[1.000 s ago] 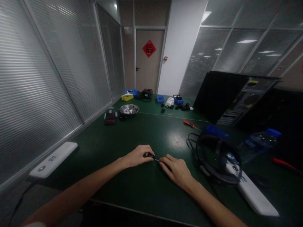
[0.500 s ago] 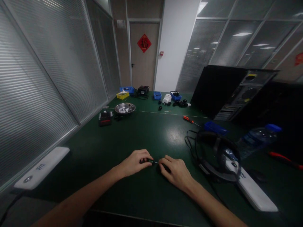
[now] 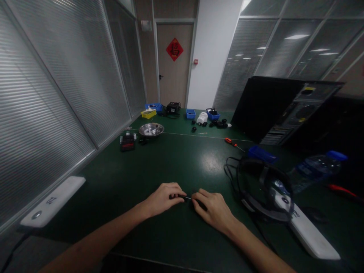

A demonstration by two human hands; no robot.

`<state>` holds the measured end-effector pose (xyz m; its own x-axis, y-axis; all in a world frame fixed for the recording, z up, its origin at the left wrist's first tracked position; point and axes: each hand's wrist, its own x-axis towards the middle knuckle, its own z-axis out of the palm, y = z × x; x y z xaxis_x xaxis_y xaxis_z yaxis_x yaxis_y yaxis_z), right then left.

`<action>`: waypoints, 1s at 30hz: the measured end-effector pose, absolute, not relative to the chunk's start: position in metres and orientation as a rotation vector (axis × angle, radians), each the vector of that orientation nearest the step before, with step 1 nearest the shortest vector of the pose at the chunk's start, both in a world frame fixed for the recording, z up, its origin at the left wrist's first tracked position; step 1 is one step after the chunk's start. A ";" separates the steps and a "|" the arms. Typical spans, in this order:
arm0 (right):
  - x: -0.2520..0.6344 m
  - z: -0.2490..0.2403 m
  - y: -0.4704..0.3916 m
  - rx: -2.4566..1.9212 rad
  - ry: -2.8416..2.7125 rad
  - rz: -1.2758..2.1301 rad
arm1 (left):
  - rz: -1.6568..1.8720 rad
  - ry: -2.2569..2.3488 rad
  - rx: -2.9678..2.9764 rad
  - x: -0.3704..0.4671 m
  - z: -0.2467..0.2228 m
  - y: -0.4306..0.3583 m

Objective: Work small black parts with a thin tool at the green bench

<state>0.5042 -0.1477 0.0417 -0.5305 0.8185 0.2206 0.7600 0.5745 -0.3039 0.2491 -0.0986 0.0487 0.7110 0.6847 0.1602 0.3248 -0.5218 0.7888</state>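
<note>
My left hand [image 3: 166,198] is closed in a pinch on a small dark object [image 3: 178,196], low over the green table [image 3: 182,163]. A thin light-coloured shaft [image 3: 187,198] runs from that object toward the fingertips of my right hand [image 3: 210,204]. The fingers of my right hand are curled and pressed together at the shaft's end. Whatever else they hold is hidden or too small to name.
On the right lie a black headset [image 3: 264,189], a water bottle [image 3: 315,170], a blue tray [image 3: 261,154] and an orange screwdriver [image 3: 234,145]. A white device [image 3: 54,201] lies left. Farther back stand a metal bowl [image 3: 151,130] and small bins.
The view has shifted slightly, moving the scene a little to the right. The dark object in my left hand looks flatter, with less of it showing. Both hands keep nearly the same pose.
</note>
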 end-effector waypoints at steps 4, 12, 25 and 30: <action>0.503 0.043 -0.148 -1.281 -2.497 0.212 | 0.629 0.753 2.146 0.250 0.045 -0.099; 0.502 0.044 -0.149 -1.301 -2.504 0.205 | 0.690 0.752 2.113 0.252 0.045 -0.101; 0.501 0.047 -0.157 -1.255 -2.562 0.125 | 0.748 0.838 2.021 0.252 0.045 -0.092; 0.502 0.043 -0.158 -1.263 -2.538 0.114 | 0.697 0.807 2.209 0.253 0.044 -0.083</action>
<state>0.5018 -0.1576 0.0431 -0.5669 0.7901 0.2332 0.7661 0.6097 -0.2033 0.2529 -0.0826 0.0439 0.6652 0.7055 0.2443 0.3443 -0.5803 0.7381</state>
